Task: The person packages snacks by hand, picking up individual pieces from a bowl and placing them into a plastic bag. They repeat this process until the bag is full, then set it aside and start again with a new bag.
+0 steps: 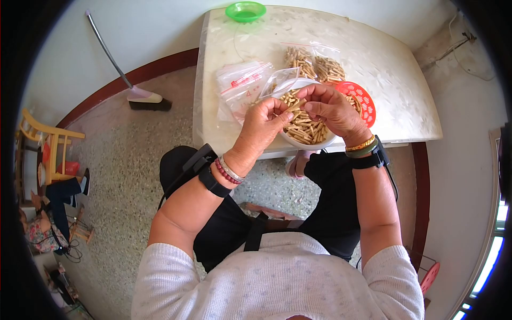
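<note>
Above a white bowl (313, 145) my two hands are close together. My left hand (265, 120) is closed in a pinch on a short tan stick (296, 105). The fingertips of my right hand (332, 109) are pinched at the stick's other end. Many similar short tan sticks (305, 129) fill the bowl below; their exact kind is not clear. A red perforated basket (368, 109) with more sticks sits partly behind my right hand. Left of the bowl lie clear zip bags (242, 85) with red print.
Filled bags of sticks (314, 65) lie behind the bowl on the pale table (373, 42). A green dish (245, 12) stands at the far edge. On the floor to the left are a broom (146, 99), a wooden chair (53, 144) and another person's leg (60, 200).
</note>
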`<state>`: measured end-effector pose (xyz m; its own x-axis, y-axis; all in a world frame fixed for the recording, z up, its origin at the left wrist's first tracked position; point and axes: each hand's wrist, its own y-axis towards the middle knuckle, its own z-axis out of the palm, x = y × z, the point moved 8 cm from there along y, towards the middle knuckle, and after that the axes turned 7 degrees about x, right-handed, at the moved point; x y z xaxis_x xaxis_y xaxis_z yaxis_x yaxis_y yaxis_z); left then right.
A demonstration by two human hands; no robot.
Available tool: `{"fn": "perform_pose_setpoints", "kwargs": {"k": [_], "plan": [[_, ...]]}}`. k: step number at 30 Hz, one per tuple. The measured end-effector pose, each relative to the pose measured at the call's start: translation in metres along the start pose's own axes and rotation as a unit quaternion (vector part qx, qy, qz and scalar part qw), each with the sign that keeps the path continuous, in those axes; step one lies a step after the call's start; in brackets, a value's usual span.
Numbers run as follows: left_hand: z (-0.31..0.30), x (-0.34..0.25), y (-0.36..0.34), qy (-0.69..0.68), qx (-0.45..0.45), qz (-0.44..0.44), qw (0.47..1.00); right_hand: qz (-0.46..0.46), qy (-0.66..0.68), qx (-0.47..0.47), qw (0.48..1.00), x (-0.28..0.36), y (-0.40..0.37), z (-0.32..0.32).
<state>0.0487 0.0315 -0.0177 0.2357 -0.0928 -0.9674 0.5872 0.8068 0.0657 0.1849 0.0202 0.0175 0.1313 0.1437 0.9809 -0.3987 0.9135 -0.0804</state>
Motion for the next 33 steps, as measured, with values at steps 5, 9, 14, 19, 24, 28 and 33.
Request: {"fn": "perform_pose_setpoints", "kwargs": {"k": [5, 9, 14, 19, 24, 28, 33], "plan": [[-0.001, -0.003, 0.000, 0.055, -0.003, 0.025, 0.998, 0.007, 0.008, 0.023, 1.000, -0.006, 0.001, -0.003], [-0.001, -0.006, -0.001, 0.075, -0.003, 0.036, 0.997, -0.005, -0.004, 0.011, 1.000, -0.006, 0.003, -0.004], [0.002, -0.004, -0.002, 0.068, 0.014, -0.002, 0.998, -0.002, -0.060, -0.040, 0.997, -0.008, 0.004, -0.013], [0.004, -0.002, -0.003, 0.063, 0.012, -0.012, 0.998, 0.003, -0.116, -0.062, 0.991, 0.002, 0.002, -0.005], [0.002, -0.006, -0.004, 0.065, 0.008, 0.000, 0.998, -0.040, -0.084, -0.036, 0.995, 0.012, 0.002, 0.009], [0.001, -0.030, -0.007, 0.184, 0.006, 0.037, 0.982, -0.043, -0.073, -0.065, 0.994, 0.011, 0.001, -0.001], [-0.039, -0.074, -0.013, 0.217, -0.154, 0.188, 0.946, -0.097, -0.021, -0.108, 0.989, 0.019, 0.002, -0.009]]}}
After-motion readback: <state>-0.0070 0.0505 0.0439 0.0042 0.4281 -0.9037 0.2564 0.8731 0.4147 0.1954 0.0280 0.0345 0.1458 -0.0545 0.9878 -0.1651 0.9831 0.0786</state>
